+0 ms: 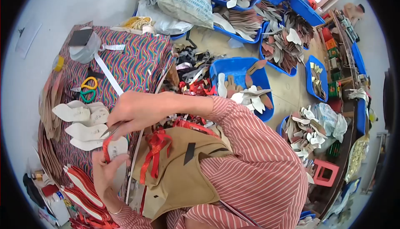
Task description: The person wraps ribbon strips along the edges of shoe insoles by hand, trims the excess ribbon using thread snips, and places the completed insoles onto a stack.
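Note:
My left hand [106, 170] is closed on a white shoe insole [118, 147], with the thumb on its face. A red strip [106, 150] runs along the insole's edge. Just above it, my right hand [129, 111] grips a dark, pointed metal tool [111, 130], which looks like small scissors; its handle is hidden in the fingers. Its tip points left, close to the red strip. Pale insoles [85, 132] lie in pairs on the patterned cloth beside both hands. Red-edged insoles [85, 191] are stacked near my left wrist.
Scissors with yellow and green handles [88, 89] and a tape roll [58, 63] lie on the patterned cloth [137, 54]. A red ribbon [156, 145] hangs over my brown apron [179, 166]. Blue bins [216, 67] of insoles and a pink stool [326, 172] stand on the floor.

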### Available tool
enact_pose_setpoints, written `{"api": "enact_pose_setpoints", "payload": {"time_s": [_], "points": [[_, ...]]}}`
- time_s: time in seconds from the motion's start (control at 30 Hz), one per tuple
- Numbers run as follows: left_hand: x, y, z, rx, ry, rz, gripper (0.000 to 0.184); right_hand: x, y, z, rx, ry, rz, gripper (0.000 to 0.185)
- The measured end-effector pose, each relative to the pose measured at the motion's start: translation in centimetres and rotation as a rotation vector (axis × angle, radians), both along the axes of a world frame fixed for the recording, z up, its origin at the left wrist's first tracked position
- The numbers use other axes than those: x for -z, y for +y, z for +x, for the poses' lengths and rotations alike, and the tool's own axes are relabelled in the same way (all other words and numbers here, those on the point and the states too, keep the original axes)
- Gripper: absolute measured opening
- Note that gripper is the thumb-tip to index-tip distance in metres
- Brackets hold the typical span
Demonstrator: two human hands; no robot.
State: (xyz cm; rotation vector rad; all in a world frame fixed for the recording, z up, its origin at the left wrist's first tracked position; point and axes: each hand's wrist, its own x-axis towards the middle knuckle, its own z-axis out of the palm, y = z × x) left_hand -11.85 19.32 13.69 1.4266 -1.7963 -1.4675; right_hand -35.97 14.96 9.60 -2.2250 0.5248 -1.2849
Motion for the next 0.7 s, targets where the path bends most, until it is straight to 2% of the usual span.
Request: {"api": "enact_pose_setpoints", "payload": {"time_s": [0.03,0.1,0.2,0.27,0.3,0.37,0.43,0.47,0.53,0.6,0.63,0.67,0.7], "points": [[0.2,0.0,0.6,0.061,-0.018,0.117,0.02,0.6,0.1,-1.1,-0.034,0.055,0.129,0.015],[0.3,0.8,1.7,-0.025,-0.006,0.105,0.019,0.9,0.7,-4.3,0.034,0.078,0.263,0.021],[0.9,1.1,2.3,-0.247,0.038,0.075,0.016,3.8,1.8,-8.4,0.167,-0.032,0.428,0.015],[1.2,0.9,1.6,-0.248,0.04,0.059,0.014,5.3,2.9,-10.4,0.253,-0.067,0.641,0.012],[1.3,1.1,1.4,-0.261,0.023,0.052,0.013,6.8,3.4,-11.1,0.261,-0.065,0.634,0.012],[1.6,1.3,1.0,-0.296,-0.014,0.043,0.011,9.9,4.0,-12.3,0.359,0.039,0.788,0.008],[2.4,0.6,1.3,-0.13,-0.004,-0.021,0.01,11.5,3.8,-12.4,0.524,0.582,0.482,0.01],[1.2,0.7,-0.2,-0.118,-0.038,0.004,0.012,11.3,3.1,-11.8,0.481,0.574,0.488,0.01],[0.8,0.5,-0.8,-0.077,-0.131,-0.031,0.014,9.4,2.2,-8.6,0.454,0.098,0.224,0.015],[0.8,0.2,-1.3,-0.052,-0.155,-0.113,0.015,4.5,2.0,-4.7,0.284,-0.131,0.392,0.018],[0.6,0.2,-1.4,-0.006,-0.158,-0.193,0.015,3.4,1.9,-2.9,0.2,-0.153,0.425,0.018],[0.5,-0.1,-1.4,0.05,-0.157,-0.282,0.016,2.5,1.4,-1.5,0.08,-0.165,0.599,0.018],[0.5,-0.1,-0.9,0.062,-0.149,-0.266,0.018,2.2,1.0,-0.5,-0.035,-0.163,0.768,0.019]]}}
